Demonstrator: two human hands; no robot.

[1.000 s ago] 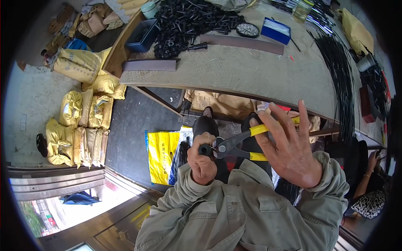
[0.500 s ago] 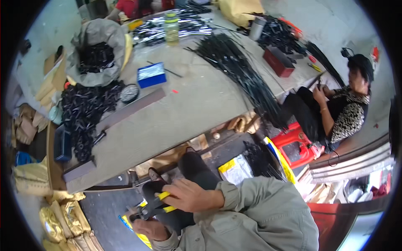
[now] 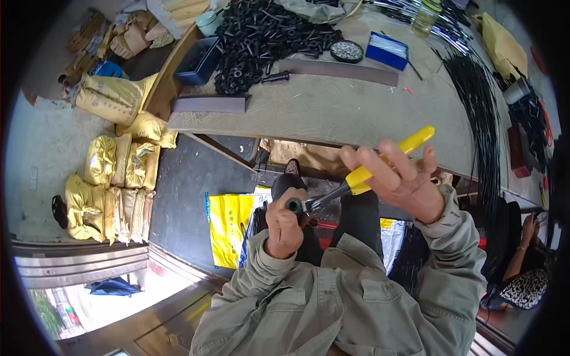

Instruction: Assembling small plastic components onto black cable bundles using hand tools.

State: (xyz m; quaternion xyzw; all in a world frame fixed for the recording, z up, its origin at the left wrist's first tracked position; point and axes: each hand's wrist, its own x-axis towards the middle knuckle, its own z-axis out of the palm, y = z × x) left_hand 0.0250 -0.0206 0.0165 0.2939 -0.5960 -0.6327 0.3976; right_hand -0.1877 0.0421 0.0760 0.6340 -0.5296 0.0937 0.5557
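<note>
My left hand [image 3: 284,228] is closed around a small black part with a round, hollow end [image 3: 294,205], held above my lap. In my right hand [image 3: 398,178] are pliers with yellow handles [image 3: 420,139]; the fingers are loosely spread over the grips. The pliers' dark metal jaws reach left to the black part, and whether they touch it or grip it I cannot tell. On the table beyond lies a heap of similar black parts [image 3: 270,38].
The table [image 3: 309,113] carries a dark blue bin [image 3: 195,62], a round dish of small silvery bits [image 3: 347,51], a blue box [image 3: 387,52] and long black strips [image 3: 475,98]. Yellow sacks [image 3: 113,207] stand at the left. Another person [image 3: 522,279] sits at the right.
My view has swung left, bringing the sacks and the doorway in. My right hand's fingers have loosened and spread on the pliers, and my left hand has come up with the black part showing.
</note>
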